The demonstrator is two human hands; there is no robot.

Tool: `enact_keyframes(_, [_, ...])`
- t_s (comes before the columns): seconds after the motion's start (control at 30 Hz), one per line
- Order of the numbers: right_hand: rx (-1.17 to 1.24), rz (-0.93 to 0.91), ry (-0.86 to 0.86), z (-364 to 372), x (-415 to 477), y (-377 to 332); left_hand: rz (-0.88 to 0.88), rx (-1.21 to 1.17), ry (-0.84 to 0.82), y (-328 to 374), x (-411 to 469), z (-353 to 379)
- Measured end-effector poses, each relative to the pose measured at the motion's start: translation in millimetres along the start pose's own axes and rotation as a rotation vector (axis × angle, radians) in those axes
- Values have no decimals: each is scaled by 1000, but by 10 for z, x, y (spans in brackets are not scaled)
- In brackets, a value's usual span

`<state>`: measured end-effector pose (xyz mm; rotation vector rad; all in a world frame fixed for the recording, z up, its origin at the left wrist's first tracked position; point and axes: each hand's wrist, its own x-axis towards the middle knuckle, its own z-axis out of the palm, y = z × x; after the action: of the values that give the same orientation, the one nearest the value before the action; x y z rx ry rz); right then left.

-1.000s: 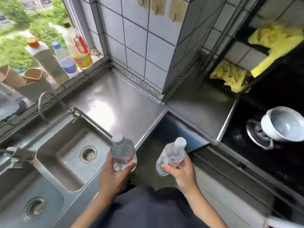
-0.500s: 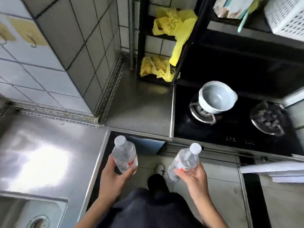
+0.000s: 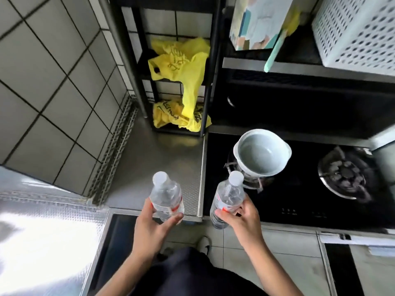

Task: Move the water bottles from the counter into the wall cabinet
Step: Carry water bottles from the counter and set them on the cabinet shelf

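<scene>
**Op:** Kitchen corner below me. A brushed steel counter (image 3: 154, 167) runs along a grey tiled wall (image 3: 53, 82), with hard glare on its left stretch. At the back stands a black rack (image 3: 128, 60) with yellow plastic bags (image 3: 183, 67) on two levels, the upper one drooping onto the lower.

**Desk:** And right of that?

**Op:** A black glass hob (image 3: 299, 206) butts against the counter's edge. A pale blue pot (image 3: 261, 152) sits on the near burner, and the second burner (image 3: 342, 176) lies further right. The shelf above carries a white perforated basket (image 3: 359, 28) and a printed carton (image 3: 256, 22). A teal handle (image 3: 272, 56) pokes out over the shelf lip.

**Desk:** Hands?

**Op:** I see both forearms bare and reaching forward, palms turned toward each other. The left hand (image 3: 151, 229) grasps the left bottle (image 3: 166, 197), fingers and thumb curled round its lower body. The right hand (image 3: 245, 221) grasps the right bottle (image 3: 228, 195) the same way, over the red-banded label.

**Desk:** Where are the bottles?

**Op:** Both are in the air and touch no surface. They are clear with white caps on, tilted with the tops away from me. The left one hangs over the counter's front edge. The right one hangs over the hob's front left corner, and from my view its cap overlaps the pot's near side. They are near each other but apart. Floor tiles (image 3: 235, 238) and a shoe tip (image 3: 204, 244) show beneath.
</scene>
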<state>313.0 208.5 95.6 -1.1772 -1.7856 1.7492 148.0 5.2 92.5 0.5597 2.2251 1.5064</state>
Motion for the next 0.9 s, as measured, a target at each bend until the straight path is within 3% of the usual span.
enact_keyframes(0.37, [30, -335, 17, 26, 687, -1464, 321, -109, 23, 1130, 1045, 26])
enact_keyframes(0.9, [12, -891, 105, -143, 628, -4358, 769, -316, 92, 3867, 1595, -615])
